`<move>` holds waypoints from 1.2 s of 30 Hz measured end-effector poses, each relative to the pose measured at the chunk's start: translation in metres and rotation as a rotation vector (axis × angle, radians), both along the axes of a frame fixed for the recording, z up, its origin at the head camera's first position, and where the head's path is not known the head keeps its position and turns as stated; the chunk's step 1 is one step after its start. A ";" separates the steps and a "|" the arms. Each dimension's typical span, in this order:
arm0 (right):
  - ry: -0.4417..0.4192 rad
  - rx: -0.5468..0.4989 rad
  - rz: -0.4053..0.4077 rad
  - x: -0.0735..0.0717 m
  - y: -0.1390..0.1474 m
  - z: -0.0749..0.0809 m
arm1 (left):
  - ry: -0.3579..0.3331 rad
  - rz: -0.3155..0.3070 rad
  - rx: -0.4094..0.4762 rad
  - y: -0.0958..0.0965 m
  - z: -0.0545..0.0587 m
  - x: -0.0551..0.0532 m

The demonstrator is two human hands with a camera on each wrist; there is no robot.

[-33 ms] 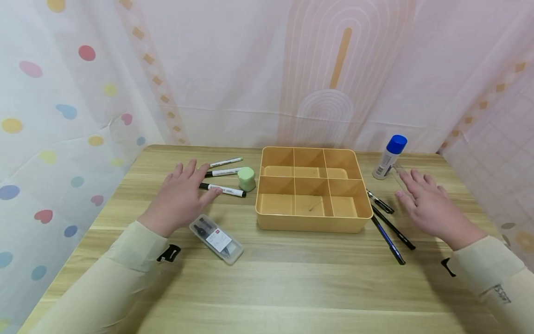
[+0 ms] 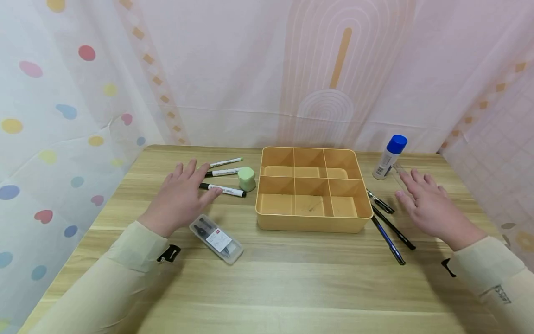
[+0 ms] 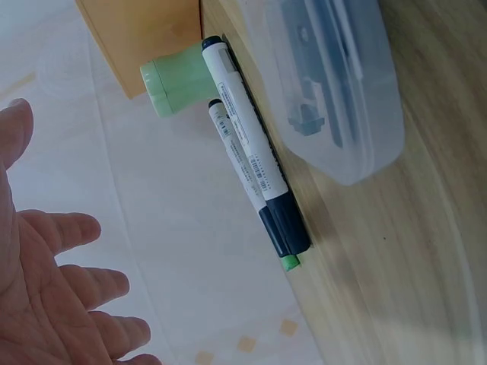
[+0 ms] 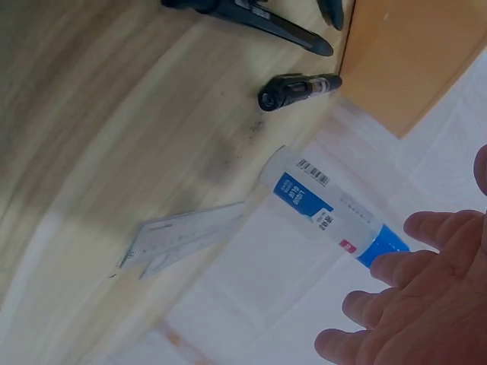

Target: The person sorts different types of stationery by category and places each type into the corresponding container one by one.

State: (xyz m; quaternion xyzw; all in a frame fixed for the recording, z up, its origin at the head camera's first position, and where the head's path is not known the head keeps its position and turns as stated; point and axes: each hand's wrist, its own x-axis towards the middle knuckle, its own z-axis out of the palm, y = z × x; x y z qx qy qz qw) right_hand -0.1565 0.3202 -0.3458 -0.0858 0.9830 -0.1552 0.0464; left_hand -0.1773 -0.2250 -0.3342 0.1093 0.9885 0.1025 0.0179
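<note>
Two empty hands, fingers spread and relaxed, gripping nothing. Left hand (image 2: 179,199) hovers at 9 o'clock of the orange divided box (image 2: 313,224), overlapping the three markers (image 2: 224,172) in head view; left wrist view shows it apart from the visible pair. Green lump (image 2: 246,179) is just beside the box, also 9 o'clock; clear case (image 2: 217,239) at 8. Right hand (image 2: 429,206) is at 3, near the clear flat pieces (image 4: 183,226); glue bottle (image 2: 390,157) stands at 2, three pens (image 2: 393,227) lie at 4. No visible change between head frames, so judged: no pickup underway.
</note>
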 end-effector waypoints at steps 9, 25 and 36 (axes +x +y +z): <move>0.011 -0.016 0.002 0.002 -0.005 0.003 | -0.010 -0.048 0.029 0.009 0.002 0.007; 0.185 -0.136 -0.001 0.011 -0.054 0.054 | 0.005 -0.333 0.083 0.090 -0.007 0.035; 0.242 -0.109 -0.038 -0.015 -0.051 0.063 | 0.077 -0.355 0.068 0.100 -0.016 0.039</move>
